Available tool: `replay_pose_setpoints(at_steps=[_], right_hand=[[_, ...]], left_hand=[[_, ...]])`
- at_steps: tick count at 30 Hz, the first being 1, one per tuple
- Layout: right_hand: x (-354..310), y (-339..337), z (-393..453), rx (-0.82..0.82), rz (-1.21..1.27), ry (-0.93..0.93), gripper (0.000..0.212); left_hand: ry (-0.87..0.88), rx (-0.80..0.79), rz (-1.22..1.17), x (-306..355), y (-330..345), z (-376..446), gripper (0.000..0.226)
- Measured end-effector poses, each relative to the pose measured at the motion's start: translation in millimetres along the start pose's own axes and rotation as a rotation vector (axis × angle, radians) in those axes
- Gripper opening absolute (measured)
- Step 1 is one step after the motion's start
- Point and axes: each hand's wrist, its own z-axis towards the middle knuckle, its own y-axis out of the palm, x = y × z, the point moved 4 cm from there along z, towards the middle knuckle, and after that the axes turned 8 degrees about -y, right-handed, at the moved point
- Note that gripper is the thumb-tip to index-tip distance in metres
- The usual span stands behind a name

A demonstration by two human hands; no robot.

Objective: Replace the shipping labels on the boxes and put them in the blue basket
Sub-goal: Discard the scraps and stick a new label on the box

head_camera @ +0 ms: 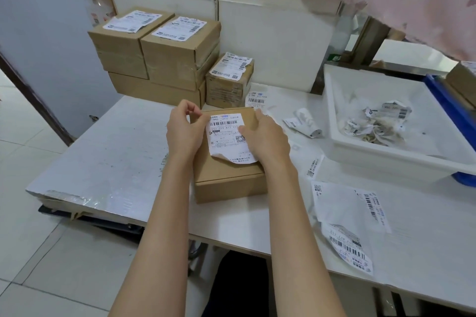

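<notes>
A brown cardboard box [229,177] lies on the white table [108,152] in front of me, with a white shipping label [226,136] on its top. The label's near edge is curled up off the box. My left hand [184,131] pinches the label's far left corner between thumb and fingers. My right hand [265,139] rests flat on the label's right side and the box top. Part of the blue basket [449,103] shows at the right edge, behind the white tray.
Several labelled brown boxes [177,51] are stacked at the back left, a small one [229,80] beside them. A white tray [386,159] at right holds crumpled labels [378,123]. Loose label sheets [347,213] lie on the table at right. A plastic bottle [96,0] stands behind the stack.
</notes>
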Motion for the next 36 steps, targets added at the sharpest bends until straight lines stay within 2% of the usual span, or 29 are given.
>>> replay_pose_setpoints(at_steps=[7, 11, 16, 20, 22, 31, 36], right_hand=[[-6.6, -2.0, -8.8, 0.112, 0.013, -0.001, 0.049], [-5.3, -2.4, -13.4, 0.126, 0.117, -0.066, 0.029], [1.6, -14.1, -24.1, -0.003, 0.387, -0.026, 0.044], [7.1, -19.8, -30.5, 0.1, 0.179, 0.075, 0.045], [8.4, -17.6, -35.9, 0.147, 0.193, 0.093, 0.041], [9.0, -10.5, -50.1, 0.287, 0.226, 0.048, 0.024], [13.6, -19.4, -49.9, 0.132, 0.309, 0.022, 0.033]], left_hand=[[0.077, -0.136, 0.101, 0.3, -10.4, -13.9, 0.024], [0.017, -0.249, 0.06, -2.4, -19.5, -20.2, 0.031], [-0.031, -0.264, -0.011, -2.2, -22.1, -27.7, 0.038], [-0.048, -0.214, 0.044, 1.0, -19.7, -36.0, 0.034], [-0.035, -0.215, 0.063, 2.9, -18.6, -40.4, 0.035], [-0.065, -0.414, 0.194, -0.4, -23.1, -47.1, 0.083], [-0.048, -0.422, 0.187, -2.2, -22.5, -48.7, 0.087]])
